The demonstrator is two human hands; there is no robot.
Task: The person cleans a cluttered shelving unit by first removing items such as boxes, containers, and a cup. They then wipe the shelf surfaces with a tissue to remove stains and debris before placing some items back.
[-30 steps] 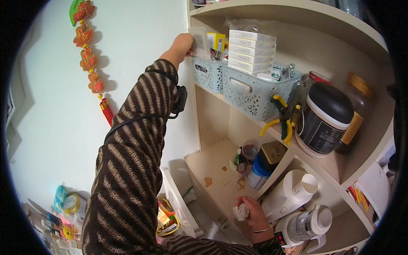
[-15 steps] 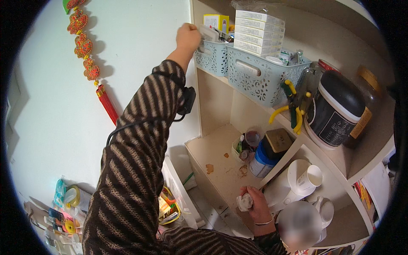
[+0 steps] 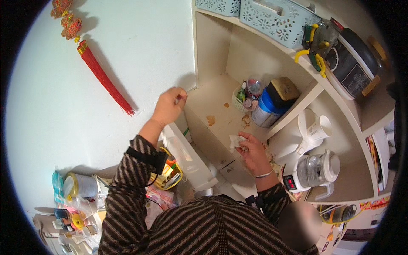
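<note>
Right hand (image 3: 254, 151) pinched shut on crumpled white tissue (image 3: 236, 140) at stained shelf (image 3: 214, 108) front edge, left hand (image 3: 168, 106) fisted by shelf corner, contents unclear; risk: wiping stroke knocking blue-lidded jar (image 3: 267, 111) or small basket (image 3: 243, 98).

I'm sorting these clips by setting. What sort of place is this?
Most likely a home kitchen or pantry corner. A white shelf unit holds a white electric kettle, a blender and a large black tub, with lattice storage baskets above. The right hand presses a crumpled wipe onto a stained shelf.
</note>
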